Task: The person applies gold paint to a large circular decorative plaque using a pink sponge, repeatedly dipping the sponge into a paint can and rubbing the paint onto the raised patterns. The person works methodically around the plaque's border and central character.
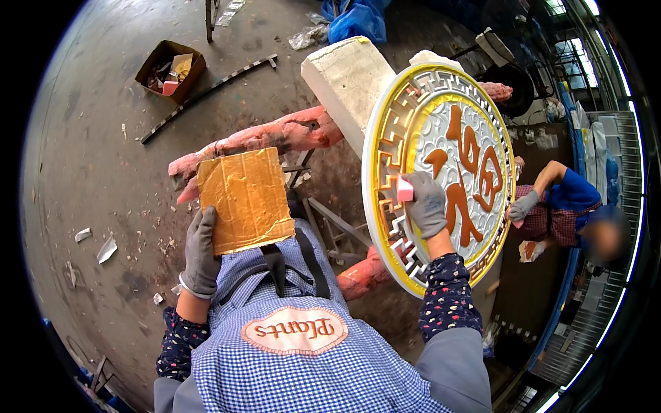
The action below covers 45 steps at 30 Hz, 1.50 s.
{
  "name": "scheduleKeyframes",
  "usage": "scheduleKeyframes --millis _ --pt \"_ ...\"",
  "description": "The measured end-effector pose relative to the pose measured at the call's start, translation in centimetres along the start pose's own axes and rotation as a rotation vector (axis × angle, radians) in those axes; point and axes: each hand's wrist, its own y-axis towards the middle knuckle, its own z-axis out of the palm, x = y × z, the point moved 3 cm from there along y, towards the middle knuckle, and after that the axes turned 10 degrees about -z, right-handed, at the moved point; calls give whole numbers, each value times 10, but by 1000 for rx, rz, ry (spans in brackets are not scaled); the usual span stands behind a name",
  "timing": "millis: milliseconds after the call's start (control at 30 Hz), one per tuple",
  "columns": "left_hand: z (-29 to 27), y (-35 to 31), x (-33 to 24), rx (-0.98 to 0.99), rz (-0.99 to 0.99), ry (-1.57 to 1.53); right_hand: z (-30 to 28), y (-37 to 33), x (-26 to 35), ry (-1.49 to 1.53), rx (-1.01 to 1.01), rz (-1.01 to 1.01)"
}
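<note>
My left hand [200, 256], in a grey glove, grips the edge of a square piece of cardboard [246, 199] coated with shiny golden-brown paint. At the right, my gloved right hand [428, 205] pinches a small pink sponge block [405, 189] at the fretwork border of a large round carved panel [370, 165]. White scrollwork, raised reddish-brown characters and yellow bands mark its face. Part of the border near the sponge looks golden-brown, while a lower stretch is white. The panel lies over supports wrapped in pink material [275, 134].
Across the panel, a co-worker [561, 206] reaches a gloved hand to its far rim. A pale block [348, 76] stands beside the panel. On the floor are an open cardboard box [171, 71], a long metal bar [206, 96], blue sheeting [358, 20] and scattered scraps.
</note>
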Motion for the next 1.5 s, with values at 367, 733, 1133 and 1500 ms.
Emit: scheduleKeyframes --millis 367,733,1133,1500 --pt "1 3 0 20 -13 -29 13 -13 0 317 -59 222" --pt "4 0 -1 -1 -9 -16 7 -6 14 100 48 42" --pt "6 0 -3 21 14 80 13 -19 26 0 -33 -34" --pt "2 4 3 10 -11 41 19 -25 20 1 -70 13"
